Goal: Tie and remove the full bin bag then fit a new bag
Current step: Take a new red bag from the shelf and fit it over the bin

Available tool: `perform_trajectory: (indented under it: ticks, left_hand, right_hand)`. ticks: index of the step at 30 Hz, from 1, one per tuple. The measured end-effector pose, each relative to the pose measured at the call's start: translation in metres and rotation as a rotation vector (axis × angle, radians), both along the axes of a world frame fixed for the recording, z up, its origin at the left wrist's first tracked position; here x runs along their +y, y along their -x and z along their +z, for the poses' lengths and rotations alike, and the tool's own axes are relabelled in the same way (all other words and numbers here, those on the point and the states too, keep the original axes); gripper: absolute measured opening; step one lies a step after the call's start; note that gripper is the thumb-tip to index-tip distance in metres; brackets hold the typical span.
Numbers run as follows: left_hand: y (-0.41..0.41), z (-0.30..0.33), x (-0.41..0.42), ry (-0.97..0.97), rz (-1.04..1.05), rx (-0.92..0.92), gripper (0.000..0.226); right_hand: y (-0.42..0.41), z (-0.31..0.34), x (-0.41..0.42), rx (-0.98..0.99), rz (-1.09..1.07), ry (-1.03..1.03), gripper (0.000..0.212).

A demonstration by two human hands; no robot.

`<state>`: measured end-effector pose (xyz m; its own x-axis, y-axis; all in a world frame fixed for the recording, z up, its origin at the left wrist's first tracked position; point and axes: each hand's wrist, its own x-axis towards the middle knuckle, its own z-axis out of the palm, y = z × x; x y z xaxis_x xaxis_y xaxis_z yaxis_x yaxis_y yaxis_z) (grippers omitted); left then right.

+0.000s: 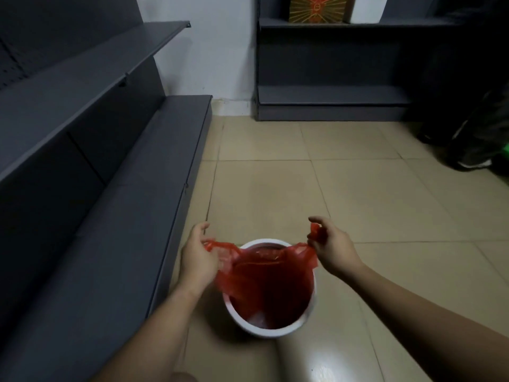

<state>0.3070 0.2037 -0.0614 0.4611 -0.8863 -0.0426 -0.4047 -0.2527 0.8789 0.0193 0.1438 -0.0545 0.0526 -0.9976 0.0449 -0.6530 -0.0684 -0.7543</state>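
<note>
The red bag (264, 282) sat inside the white bin (271, 328) on the floor (358, 194). The left hand (197, 259) and right hand (332, 250) each pinched a handle, pulling outward.

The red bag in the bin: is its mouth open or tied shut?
Open. The red bag hangs inside the white bin, its mouth spread between the left hand and right hand, each pinching a handle.

bin (275, 330) base hidden; dark heap (479, 125) cut off.
</note>
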Motion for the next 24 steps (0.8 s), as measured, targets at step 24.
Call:
perform_trajectory:
  ticks: [24]
  left_hand:
    - [0.037,-0.018,0.018,-0.353,-0.615,-1.233,0.049]
  right_hand:
    - [0.013,-0.023,0.003,1.002,0.466,0.021,0.040]
